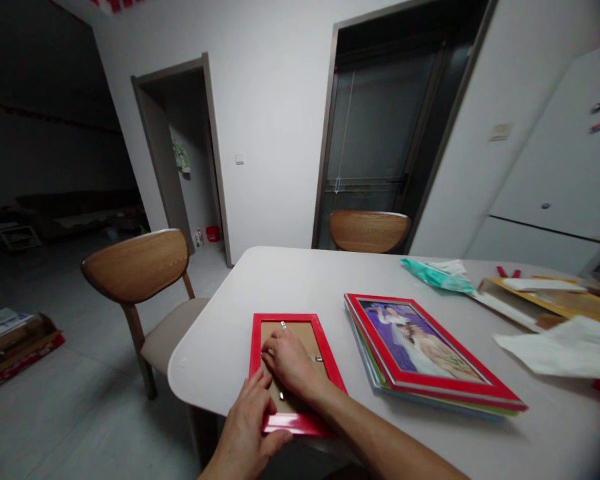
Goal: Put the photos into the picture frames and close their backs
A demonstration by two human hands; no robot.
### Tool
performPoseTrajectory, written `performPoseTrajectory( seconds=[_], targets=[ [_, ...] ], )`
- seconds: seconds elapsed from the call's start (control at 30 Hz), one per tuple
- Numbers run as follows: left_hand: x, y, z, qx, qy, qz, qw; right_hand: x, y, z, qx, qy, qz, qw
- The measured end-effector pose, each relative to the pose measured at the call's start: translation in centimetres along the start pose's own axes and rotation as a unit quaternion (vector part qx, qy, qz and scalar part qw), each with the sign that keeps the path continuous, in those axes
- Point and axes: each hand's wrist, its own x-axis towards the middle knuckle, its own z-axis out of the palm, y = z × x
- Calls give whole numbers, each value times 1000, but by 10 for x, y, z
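Note:
A red picture frame [327, 347] lies face down at the table's near edge, its brown backing board [300, 400] showing. Small metal clips sit on the board: a top clip [283, 325], a right clip [317, 359] and a bottom clip [281, 395]. My left hand [250, 420] grips the near left corner of the frame, thumb on the near rail and fingers along the left side. My right hand [290, 360] reaches across the board, its bent fingertips pressed together at the left inner edge. Whatever lies under those fingertips is hidden.
Right of the frame is a stack of picture frames, topped by a red one [480, 390] with a photo. Farther right on the white table [300, 277] are a teal packet [437, 275], white paper [565, 350] and a yellow envelope [545, 300]. Wooden chairs [140, 263] stand around.

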Motion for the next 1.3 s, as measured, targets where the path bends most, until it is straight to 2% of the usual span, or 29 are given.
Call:
performPoseTrajectory(
  seconds=[0.23,0.47,0.7,0.9,1.03,1.1,1.3],
  targets=[
    [-3,-1,1,7,-14,-10,1000,2,16,2,-17,11,33,999],
    [0,0,0,10,-18,-14,1000,12,47,-3,-55,30,116,991],
    [2,-1,0,14,-19,0,1000,14,44,-3,-41,24,105,993],
    [3,-2,-1,-3,-21,-9,1000,-9,59,-36,-1,-12,56,998],
    [1,-3,-3,-21,-19,-6,1000,-36,74,-56,14,-69,32,997],
    [1,-3,-3,-25,-16,-8,1000,-44,75,-57,18,-81,29,996],
    [2,2,-6,-17,-19,-14,1000,-43,62,-48,-24,-47,99,994]
  ],
)
